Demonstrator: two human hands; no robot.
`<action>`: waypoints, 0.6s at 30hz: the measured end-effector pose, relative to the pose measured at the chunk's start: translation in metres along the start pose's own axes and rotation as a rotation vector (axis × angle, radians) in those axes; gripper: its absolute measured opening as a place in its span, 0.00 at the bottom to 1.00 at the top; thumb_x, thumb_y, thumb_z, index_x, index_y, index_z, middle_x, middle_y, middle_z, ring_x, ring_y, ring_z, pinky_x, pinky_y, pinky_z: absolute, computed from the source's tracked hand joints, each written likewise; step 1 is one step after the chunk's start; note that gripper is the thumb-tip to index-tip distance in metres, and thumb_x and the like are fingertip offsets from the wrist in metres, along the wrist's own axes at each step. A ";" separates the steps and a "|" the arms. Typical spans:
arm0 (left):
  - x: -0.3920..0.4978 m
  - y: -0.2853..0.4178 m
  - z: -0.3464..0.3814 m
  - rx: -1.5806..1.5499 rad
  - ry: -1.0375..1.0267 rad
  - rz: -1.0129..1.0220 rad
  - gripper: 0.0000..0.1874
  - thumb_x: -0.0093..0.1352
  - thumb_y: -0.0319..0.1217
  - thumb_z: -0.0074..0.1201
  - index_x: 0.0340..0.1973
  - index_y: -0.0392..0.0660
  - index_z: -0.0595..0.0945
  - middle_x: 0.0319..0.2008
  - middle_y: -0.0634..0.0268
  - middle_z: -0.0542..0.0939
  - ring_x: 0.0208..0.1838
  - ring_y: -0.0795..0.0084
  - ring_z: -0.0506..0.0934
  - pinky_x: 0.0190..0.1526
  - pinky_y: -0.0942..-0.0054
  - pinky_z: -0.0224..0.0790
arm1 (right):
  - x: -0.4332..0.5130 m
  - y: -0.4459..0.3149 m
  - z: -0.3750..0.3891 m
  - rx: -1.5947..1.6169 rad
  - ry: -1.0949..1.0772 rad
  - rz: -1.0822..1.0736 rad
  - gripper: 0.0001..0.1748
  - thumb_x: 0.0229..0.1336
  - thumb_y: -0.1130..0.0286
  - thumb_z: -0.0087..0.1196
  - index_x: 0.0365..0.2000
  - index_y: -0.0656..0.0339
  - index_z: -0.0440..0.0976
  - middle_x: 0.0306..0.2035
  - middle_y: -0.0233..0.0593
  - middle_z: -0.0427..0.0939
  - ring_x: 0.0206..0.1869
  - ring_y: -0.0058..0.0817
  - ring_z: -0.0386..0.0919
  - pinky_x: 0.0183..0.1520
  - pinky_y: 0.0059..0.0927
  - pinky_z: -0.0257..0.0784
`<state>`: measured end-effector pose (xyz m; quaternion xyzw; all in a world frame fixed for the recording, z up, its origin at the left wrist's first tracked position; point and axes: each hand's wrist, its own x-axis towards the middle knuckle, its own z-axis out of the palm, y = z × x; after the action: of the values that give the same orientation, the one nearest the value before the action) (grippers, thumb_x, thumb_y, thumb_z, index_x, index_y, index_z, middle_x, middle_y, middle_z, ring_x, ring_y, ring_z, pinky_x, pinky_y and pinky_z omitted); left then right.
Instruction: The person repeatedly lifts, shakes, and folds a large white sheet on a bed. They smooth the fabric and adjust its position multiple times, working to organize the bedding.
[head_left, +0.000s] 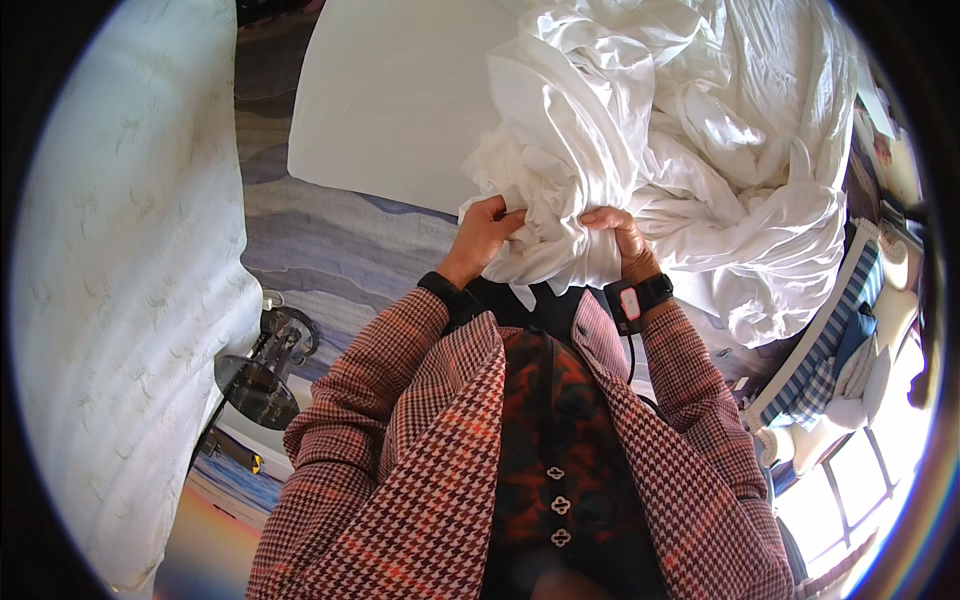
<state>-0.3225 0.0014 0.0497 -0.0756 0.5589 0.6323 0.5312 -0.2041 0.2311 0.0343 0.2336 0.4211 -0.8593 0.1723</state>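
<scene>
A large heap of white fabric (570, 135), bunched and twisted, lies in front of me and spreads away to the upper right. My left hand (487, 232) grips its near edge, thumb on top of the gathered folds. Across the same bunch, my right hand (619, 232) pinches the cloth, with its fingers hidden beneath the folds. Under and beyond the heap, at the upper left of it, lies a smooth flat white surface (390, 97) with a rounded corner.
A patterned whitish cloth panel (135, 225) runs down the left side. Near it stands a small dark round table (259, 394). Grey wavy-patterned fabric (337, 240) lies beneath the white surface. At the right is a cushioned seat with blue stripes (821, 337), beside a bright window (855, 487).
</scene>
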 end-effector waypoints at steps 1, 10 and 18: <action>0.006 -0.010 -0.002 0.058 -0.031 0.005 0.17 0.70 0.31 0.57 0.50 0.32 0.79 0.40 0.64 0.82 0.40 0.79 0.79 0.45 0.76 0.74 | -0.001 -0.002 0.005 0.041 0.005 0.037 0.13 0.52 0.74 0.51 0.35 0.69 0.82 0.41 0.44 0.83 0.44 0.31 0.80 0.53 0.30 0.73; 0.076 -0.133 -0.032 0.217 -0.458 0.263 0.31 0.75 0.39 0.45 0.71 0.46 0.56 0.69 0.59 0.63 0.69 0.63 0.64 0.68 0.64 0.58 | -0.001 -0.030 0.107 -0.868 0.267 0.078 0.34 0.40 0.64 0.64 0.49 0.73 0.73 0.42 0.55 0.79 0.45 0.46 0.79 0.51 0.37 0.73; 0.057 -0.056 -0.028 -0.265 -0.234 -0.063 0.31 0.77 0.49 0.33 0.72 0.49 0.53 0.72 0.60 0.57 0.72 0.58 0.58 0.73 0.55 0.47 | -0.012 -0.054 0.132 -1.218 0.343 -0.315 0.30 0.50 0.59 0.64 0.46 0.73 0.67 0.45 0.55 0.68 0.45 0.53 0.74 0.48 0.47 0.73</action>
<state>-0.3180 0.0018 -0.0351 -0.0881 0.4024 0.6879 0.5976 -0.2545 0.1579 0.1463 0.1634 0.8835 -0.4323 0.0761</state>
